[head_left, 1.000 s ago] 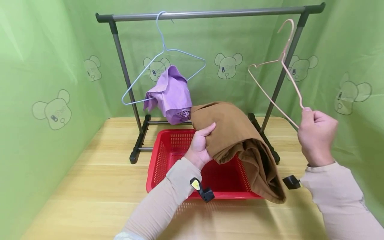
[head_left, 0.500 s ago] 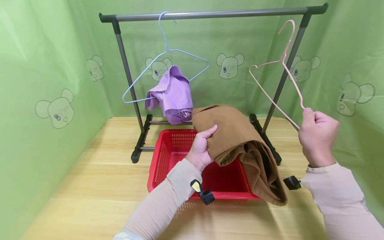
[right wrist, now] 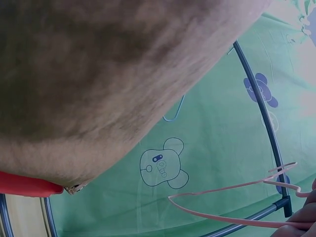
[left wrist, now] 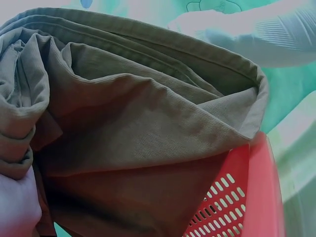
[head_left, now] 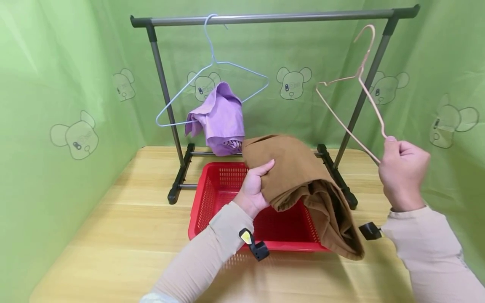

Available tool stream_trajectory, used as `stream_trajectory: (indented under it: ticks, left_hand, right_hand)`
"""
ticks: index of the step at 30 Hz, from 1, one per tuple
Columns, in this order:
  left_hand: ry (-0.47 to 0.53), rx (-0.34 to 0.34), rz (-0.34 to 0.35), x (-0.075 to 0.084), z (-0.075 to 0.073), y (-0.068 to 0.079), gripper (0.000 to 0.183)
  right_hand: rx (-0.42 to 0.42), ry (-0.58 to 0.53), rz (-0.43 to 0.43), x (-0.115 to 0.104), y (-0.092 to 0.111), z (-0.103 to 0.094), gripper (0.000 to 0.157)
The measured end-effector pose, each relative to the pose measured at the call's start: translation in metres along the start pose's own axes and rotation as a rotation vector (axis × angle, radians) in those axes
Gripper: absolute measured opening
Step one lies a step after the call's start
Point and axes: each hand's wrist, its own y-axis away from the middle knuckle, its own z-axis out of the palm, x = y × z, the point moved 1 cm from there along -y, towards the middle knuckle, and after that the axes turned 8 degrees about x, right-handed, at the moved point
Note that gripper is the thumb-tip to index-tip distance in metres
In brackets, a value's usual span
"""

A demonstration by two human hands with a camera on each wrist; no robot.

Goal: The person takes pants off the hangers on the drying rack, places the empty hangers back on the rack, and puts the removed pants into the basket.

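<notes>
My left hand (head_left: 254,187) grips a folded brown garment (head_left: 291,164), thumb on top, over the red basket. Its lower end hangs past the basket's front right corner; in the left wrist view the folds of the brown cloth (left wrist: 133,118) fill most of the picture. My right hand (head_left: 403,170) holds a pink wire hanger (head_left: 342,125) by one lower corner, raised at the right, its hook pointing up near the rack's right post. On the rack hangs a light blue hanger (head_left: 182,90), and a purple cloth (head_left: 221,120) covers the middle of its lower bar.
The metal clothes rack (head_left: 273,19) stands on the wooden table (head_left: 125,235) behind the red plastic basket (head_left: 197,210). Green curtains (head_left: 57,189) printed with bear heads close in the back and both sides.
The head view has shifted slightly, so the rack and hangers sit a little farther right. The top of the brown garment has sunk a little. Both hands keep their holds.
</notes>
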Motion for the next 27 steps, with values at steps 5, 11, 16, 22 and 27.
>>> stream_trajectory:
  ticks: [5, 11, 16, 22, 27]
  left_hand:
    - [-0.002, 0.007, -0.003, 0.001, -0.002, 0.001, 0.025]
    - [-0.009, 0.018, 0.000, 0.002, -0.005, 0.003, 0.024]
    - [-0.007, 0.023, -0.006, 0.003, -0.007, 0.006, 0.024]
    - [0.000, 0.020, -0.003, 0.004, -0.009, 0.007, 0.025]
    - [-0.001, 0.031, -0.009, 0.005, -0.010, 0.008, 0.025]
  right_hand:
    - [-0.001, 0.008, -0.011, 0.001, 0.000, 0.001, 0.053]
    - [-0.004, 0.001, -0.019, 0.002, -0.001, 0.002, 0.052]
    - [-0.001, -0.005, -0.014, 0.006, -0.004, 0.001, 0.053]
    - [-0.008, -0.004, -0.012, 0.009, -0.007, -0.001, 0.053]
    - [-0.020, 0.000, -0.002, 0.009, -0.010, -0.002, 0.053]
